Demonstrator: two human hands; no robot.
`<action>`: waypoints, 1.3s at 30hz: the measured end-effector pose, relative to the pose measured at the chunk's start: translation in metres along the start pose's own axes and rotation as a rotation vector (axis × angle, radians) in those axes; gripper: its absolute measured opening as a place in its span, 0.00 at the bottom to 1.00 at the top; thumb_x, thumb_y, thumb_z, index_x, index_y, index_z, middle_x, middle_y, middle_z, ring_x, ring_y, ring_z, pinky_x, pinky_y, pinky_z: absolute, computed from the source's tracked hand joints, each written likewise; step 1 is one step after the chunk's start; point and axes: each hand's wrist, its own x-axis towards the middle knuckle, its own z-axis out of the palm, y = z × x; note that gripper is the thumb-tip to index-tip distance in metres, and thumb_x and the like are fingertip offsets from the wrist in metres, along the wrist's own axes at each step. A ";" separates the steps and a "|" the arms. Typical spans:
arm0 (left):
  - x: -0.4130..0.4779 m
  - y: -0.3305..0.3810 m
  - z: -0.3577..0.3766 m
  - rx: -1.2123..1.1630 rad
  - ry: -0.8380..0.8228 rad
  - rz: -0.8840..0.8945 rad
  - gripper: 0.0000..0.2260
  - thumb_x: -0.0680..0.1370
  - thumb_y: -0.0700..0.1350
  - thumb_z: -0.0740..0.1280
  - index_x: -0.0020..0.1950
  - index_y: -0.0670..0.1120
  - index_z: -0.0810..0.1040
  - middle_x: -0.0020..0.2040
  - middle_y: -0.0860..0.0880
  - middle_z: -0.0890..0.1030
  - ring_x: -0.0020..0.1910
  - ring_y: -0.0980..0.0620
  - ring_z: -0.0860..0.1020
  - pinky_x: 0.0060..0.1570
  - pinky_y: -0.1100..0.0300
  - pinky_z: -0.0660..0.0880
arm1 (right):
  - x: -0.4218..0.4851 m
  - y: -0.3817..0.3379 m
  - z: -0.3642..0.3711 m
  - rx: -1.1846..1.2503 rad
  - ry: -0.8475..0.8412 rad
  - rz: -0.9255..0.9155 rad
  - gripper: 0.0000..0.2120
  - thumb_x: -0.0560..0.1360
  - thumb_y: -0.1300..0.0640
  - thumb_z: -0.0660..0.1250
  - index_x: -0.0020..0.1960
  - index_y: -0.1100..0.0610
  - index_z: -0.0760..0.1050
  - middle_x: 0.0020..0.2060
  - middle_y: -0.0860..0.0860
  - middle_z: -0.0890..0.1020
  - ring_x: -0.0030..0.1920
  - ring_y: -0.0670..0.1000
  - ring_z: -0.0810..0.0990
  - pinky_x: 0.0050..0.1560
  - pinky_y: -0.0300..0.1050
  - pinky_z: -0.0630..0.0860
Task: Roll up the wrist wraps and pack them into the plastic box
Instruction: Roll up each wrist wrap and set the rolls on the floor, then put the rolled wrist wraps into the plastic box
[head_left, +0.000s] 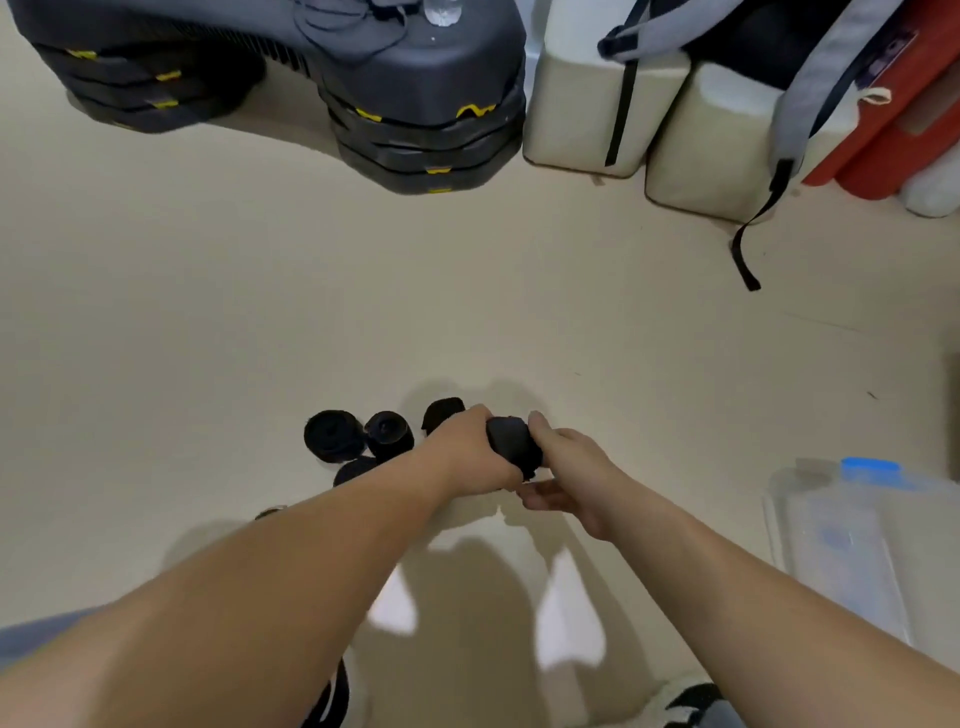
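Note:
A black wrist wrap (511, 441), rolled into a thick bundle, is held between both hands above the beige floor. My left hand (467, 452) grips its left side with curled fingers. My right hand (563, 470) holds its right end, thumb on top and fingers underneath. Several rolled black wraps lie on the floor just left of the hands: one (332, 435), another (388, 432), a third (441, 412) partly behind my left hand, and one (356, 470) half hidden by my left forearm. The clear plastic box (852, 551) with a blue latch stands at the right.
Stacked black aerobic steps (426, 119) with yellow marks stand at the top. Cream cushions (587, 104), a grey backpack (810, 88) with a trailing black strap and red pads (893, 130) fill the top right. A black strap (332, 696) lies near the bottom edge.

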 end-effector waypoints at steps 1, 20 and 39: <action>0.007 -0.006 0.006 0.087 0.045 -0.017 0.23 0.70 0.50 0.78 0.60 0.48 0.72 0.53 0.49 0.79 0.50 0.47 0.80 0.51 0.49 0.81 | 0.007 0.006 0.000 -0.020 0.027 0.037 0.22 0.84 0.38 0.58 0.60 0.56 0.76 0.54 0.55 0.80 0.42 0.59 0.85 0.48 0.53 0.87; 0.038 0.028 0.060 0.664 0.194 0.217 0.17 0.84 0.48 0.64 0.72 0.45 0.72 0.67 0.45 0.74 0.65 0.43 0.73 0.58 0.49 0.75 | 0.005 0.078 -0.095 -0.068 0.370 -0.032 0.25 0.86 0.44 0.56 0.55 0.67 0.76 0.43 0.55 0.79 0.41 0.55 0.76 0.44 0.51 0.76; 0.025 0.156 0.232 0.442 -0.242 0.377 0.13 0.83 0.50 0.66 0.66 0.50 0.77 0.64 0.50 0.78 0.58 0.47 0.79 0.58 0.55 0.77 | -0.043 0.177 -0.247 -0.336 0.631 0.145 0.21 0.79 0.63 0.60 0.69 0.51 0.79 0.67 0.53 0.81 0.62 0.56 0.81 0.55 0.43 0.75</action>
